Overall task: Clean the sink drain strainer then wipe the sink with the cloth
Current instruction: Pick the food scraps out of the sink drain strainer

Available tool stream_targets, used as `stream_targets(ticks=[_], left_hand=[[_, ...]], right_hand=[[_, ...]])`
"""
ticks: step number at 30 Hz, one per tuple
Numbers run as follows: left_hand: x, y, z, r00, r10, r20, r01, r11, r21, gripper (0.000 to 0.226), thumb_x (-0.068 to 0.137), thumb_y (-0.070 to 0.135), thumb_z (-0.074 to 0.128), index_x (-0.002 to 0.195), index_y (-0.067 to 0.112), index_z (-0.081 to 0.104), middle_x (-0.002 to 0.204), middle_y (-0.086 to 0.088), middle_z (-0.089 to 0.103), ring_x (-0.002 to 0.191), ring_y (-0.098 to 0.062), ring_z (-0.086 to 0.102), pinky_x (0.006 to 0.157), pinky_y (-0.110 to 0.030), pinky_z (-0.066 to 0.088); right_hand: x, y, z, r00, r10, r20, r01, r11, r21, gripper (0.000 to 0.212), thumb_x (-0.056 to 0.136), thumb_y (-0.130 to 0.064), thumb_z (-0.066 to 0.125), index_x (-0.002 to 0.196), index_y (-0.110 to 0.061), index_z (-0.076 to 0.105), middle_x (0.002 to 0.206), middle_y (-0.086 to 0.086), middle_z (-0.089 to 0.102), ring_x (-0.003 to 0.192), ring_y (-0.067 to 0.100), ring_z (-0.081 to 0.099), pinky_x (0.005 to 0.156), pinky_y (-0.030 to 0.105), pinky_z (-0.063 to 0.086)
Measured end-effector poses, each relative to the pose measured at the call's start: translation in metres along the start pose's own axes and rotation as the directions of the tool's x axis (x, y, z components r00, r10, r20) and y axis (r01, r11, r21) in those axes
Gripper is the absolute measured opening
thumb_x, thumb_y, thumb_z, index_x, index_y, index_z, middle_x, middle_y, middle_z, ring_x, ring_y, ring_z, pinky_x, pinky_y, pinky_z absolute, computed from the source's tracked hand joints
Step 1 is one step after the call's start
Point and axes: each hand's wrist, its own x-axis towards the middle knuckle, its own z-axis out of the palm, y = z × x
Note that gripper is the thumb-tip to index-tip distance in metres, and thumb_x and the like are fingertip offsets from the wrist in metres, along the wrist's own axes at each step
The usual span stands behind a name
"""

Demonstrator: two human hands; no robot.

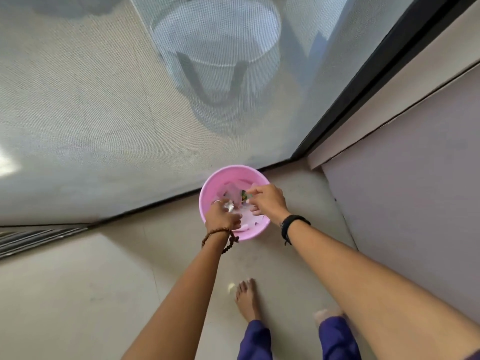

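A pink plastic bin [211,187] stands on the floor in the corner by a mesh screen door. Both my hands hover over its mouth. My left hand [222,215] grips a small shiny metal strainer [230,206] above the bin. My right hand [267,200] has its fingers pinched at greenish scraps [244,196] beside the strainer. Pale wrappers and waste lie inside the bin. No sink or cloth is in view.
A mesh screen door [104,113] fills the upper left, with a white bucket [218,48] behind it. A dark door frame [363,84] and a pale wall [415,203] close in the right. My bare feet [245,298] stand on the beige floor; a small yellowish scrap [231,287] lies nearby.
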Motion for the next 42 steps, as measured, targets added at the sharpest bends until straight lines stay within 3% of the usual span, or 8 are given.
stream_targets(ticks=[7,15,21,25,31,35,38,42], left_hand=[[-0.05,0.036,-0.001,0.998,0.013,0.068,0.001,0.98,-0.197,0.01,0.087,-0.002,0.052,0.096,-0.004,0.057,0.07,-0.013,0.059,0.06,-0.02,0.059,0.051,-0.023,0.054],[-0.192,0.177,0.022,0.935,0.264,0.236,-0.138,0.886,-0.443,0.014,0.088,0.003,0.051,0.077,0.009,0.058,0.049,0.003,0.06,0.043,-0.007,0.055,0.044,-0.016,0.048],[-0.358,0.316,0.095,0.607,0.675,0.419,-0.387,0.712,-0.586,0.012,0.087,0.003,0.05,0.08,0.007,0.059,0.057,0.0,0.062,0.049,-0.008,0.057,0.047,-0.017,0.05],[-0.444,0.374,0.171,0.402,0.703,0.587,-0.448,0.71,-0.543,0.011,0.087,-0.002,0.048,0.087,0.002,0.058,0.057,0.0,0.06,0.048,-0.007,0.056,0.048,-0.018,0.049],[-0.504,0.394,0.299,0.316,0.549,0.774,-0.555,0.769,-0.319,0.026,0.087,-0.004,0.048,0.071,0.015,0.056,0.049,0.004,0.061,0.042,-0.003,0.058,0.045,-0.016,0.051],[-0.488,0.386,0.386,0.404,0.426,0.809,-0.709,0.705,-0.017,0.025,0.087,-0.003,0.047,0.071,0.014,0.056,0.064,-0.006,0.059,0.047,-0.008,0.06,0.054,-0.022,0.056],[-0.456,0.368,0.439,0.521,0.39,0.759,-0.814,0.495,0.304,0.017,0.085,0.002,0.048,0.081,0.004,0.064,0.085,-0.018,0.068,0.073,-0.033,0.067,0.077,-0.04,0.057],[-0.424,0.342,0.485,0.472,0.328,0.819,-0.859,-0.037,0.51,0.027,0.088,0.019,0.048,0.104,0.008,0.066,0.109,-0.014,0.068,0.099,-0.031,0.063,0.085,-0.037,0.053]], right_hand=[[-0.042,-0.028,-0.032,0.996,0.089,-0.031,-0.077,0.961,0.265,0.013,0.087,-0.005,0.058,0.093,-0.007,0.069,0.075,0.006,0.067,0.051,0.012,0.061,0.047,0.018,0.053],[-0.171,-0.126,-0.163,0.999,-0.017,-0.03,0.034,0.639,0.768,0.023,0.088,-0.003,0.047,0.073,-0.013,0.061,0.058,-0.002,0.058,0.039,0.003,0.052,0.039,0.015,0.043],[-0.316,-0.179,-0.337,0.888,-0.287,-0.358,0.447,0.359,0.82,0.029,0.086,-0.007,0.045,0.068,-0.021,0.063,0.051,-0.007,0.053,0.034,0.003,0.039,0.035,0.015,0.032],[-0.387,-0.168,-0.44,0.762,-0.178,-0.623,0.647,0.254,0.719,0.028,0.087,-0.007,0.044,0.07,-0.02,0.061,0.053,-0.008,0.055,0.033,0.002,0.037,0.035,0.011,0.032],[-0.429,-0.09,-0.552,0.625,0.045,-0.78,0.703,0.402,0.587,0.03,0.088,-0.005,0.047,0.069,-0.022,0.064,0.052,-0.009,0.062,0.036,0.0,0.045,0.035,0.01,0.035],[-0.402,-0.019,-0.604,0.633,0.261,-0.729,0.58,0.464,0.67,0.021,0.088,-0.009,0.051,0.073,-0.02,0.061,0.061,-0.006,0.063,0.033,0.0,0.045,0.034,0.011,0.036],[-0.365,0.039,-0.619,0.684,0.41,-0.603,0.293,0.603,0.742,0.009,0.089,-0.012,0.054,0.088,-0.011,0.063,0.079,0.004,0.065,0.047,0.008,0.052,0.04,0.016,0.042],[-0.328,0.105,-0.622,0.688,0.457,-0.564,-0.087,0.823,0.561,0.016,0.087,-0.012,0.055,0.083,-0.003,0.067,0.076,0.012,0.066,0.06,0.022,0.06,0.053,0.025,0.05]])
